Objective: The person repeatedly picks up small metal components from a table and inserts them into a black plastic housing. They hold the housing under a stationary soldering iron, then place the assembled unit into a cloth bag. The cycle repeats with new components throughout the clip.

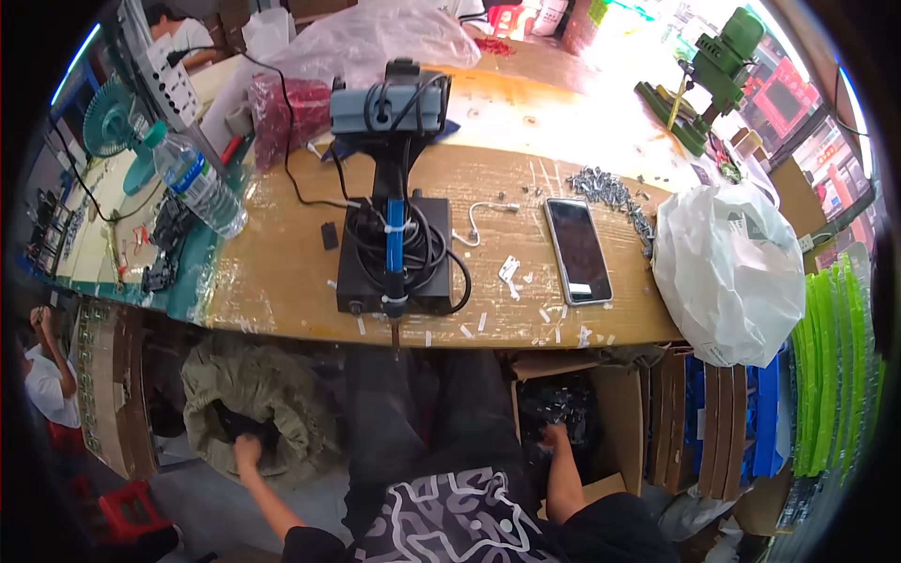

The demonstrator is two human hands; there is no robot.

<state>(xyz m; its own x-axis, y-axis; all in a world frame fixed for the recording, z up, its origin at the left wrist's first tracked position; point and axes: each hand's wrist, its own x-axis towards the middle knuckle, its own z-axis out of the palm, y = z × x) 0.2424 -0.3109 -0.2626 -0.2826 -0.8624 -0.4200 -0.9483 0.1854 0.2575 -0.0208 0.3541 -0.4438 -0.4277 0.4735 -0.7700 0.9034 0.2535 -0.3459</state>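
Observation:
My left hand (248,450) reaches into the mouth of an olive-green cloth sack (211,375) below the table, on the left. The sack's inside is dark, and the fingers are hidden in it. On the right, my right hand (555,436) dips into a cardboard box (619,422) lined with black plastic, at a heap of small dark, shiny parts (563,405). Its fingers are too small and dark to make out. Above my lap, at the table's front edge, a blue-handled tool with a metal tip (395,272) hangs from a black stand, tip down.
On the table (282,281) are a black box (352,281) with coiled cable, a phone (578,251), small metal parts (605,192), a white bag (727,272) and a water bottle (202,183). A green press (718,75) stands far right. Another person (52,375) sits at left.

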